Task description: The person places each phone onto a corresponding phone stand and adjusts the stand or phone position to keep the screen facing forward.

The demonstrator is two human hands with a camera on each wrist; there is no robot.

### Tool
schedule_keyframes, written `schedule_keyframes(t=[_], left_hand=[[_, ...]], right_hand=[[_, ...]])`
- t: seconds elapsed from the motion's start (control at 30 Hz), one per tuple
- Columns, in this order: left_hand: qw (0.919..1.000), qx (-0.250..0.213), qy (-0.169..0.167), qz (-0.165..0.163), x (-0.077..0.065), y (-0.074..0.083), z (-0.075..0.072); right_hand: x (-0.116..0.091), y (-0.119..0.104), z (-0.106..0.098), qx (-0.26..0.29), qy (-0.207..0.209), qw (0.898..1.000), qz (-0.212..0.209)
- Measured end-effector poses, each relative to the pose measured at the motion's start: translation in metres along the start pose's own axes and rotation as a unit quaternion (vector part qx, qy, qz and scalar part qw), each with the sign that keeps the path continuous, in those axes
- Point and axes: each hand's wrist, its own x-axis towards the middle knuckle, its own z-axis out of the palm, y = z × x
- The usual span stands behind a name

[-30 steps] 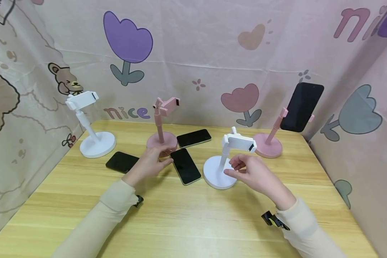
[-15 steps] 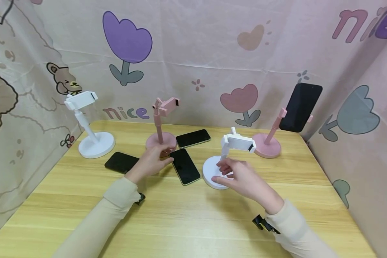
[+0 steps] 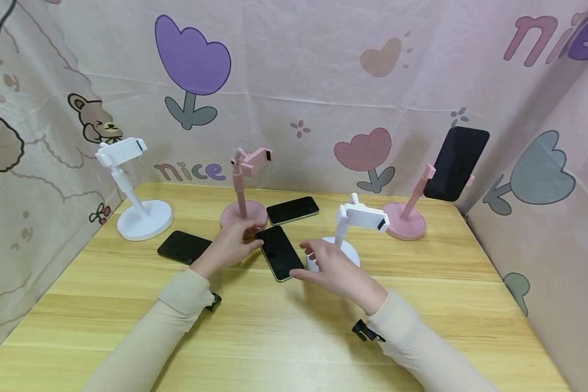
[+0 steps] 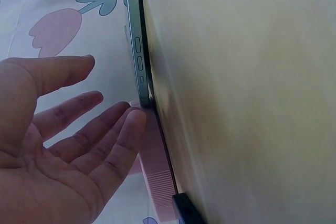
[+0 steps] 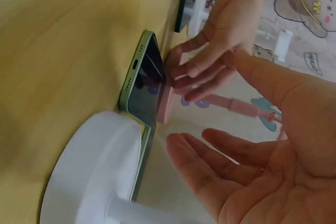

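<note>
A phone with a dark screen (image 3: pixel 279 251) lies flat on the table between both hands; its pale green edge (image 5: pixel 134 69) shows in the right wrist view. My left hand (image 3: pixel 229 246) is at the phone's upper left corner, fingertips right at the round base (image 4: pixel 157 177) of a pink phone stand (image 3: pixel 242 190). Its fingers are relaxed and hold nothing. Over the base of the nearer white phone stand (image 3: pixel 365 218) is my right hand (image 3: pixel 335 269), thumb and fingers apart, thumb overlapping the phone's lower right corner in the head view. Nothing is between its fingers.
Another phone (image 3: pixel 293 209) lies behind, beside the pink base, and one more (image 3: pixel 182 246) lies left of my left hand, partly hidden by it. A second white stand (image 3: pixel 144 220) is at the far left. At the right, a pink stand (image 3: pixel 405 222) holds an upright phone (image 3: pixel 457 163).
My right hand has moved left, from beside the nearer white stand across its base to the middle phone's lower corner. My left hand, the stands and the phones stay in place.
</note>
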Motion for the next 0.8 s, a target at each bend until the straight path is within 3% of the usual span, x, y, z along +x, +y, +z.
schedule_keyframes(t=[0.37, 0.5, 0.8], left_hand=[[1.0, -0.004, 0.003, 0.004, -0.001, -0.005, -0.002], [0.9999, -0.017, -0.003, 0.003, -0.001, -0.005, -0.004], [0.9998, -0.007, 0.015, 0.008, 0.0, -0.01, -0.01]], right_hand=[[0.034, -0.007, 0.02, -0.057, -0.007, 0.998, 0.018], [0.045, -0.009, 0.024, -0.095, -0.01, 0.995, 0.035], [0.066, -0.016, 0.039, -0.175, 0.005, 0.984, 0.024]])
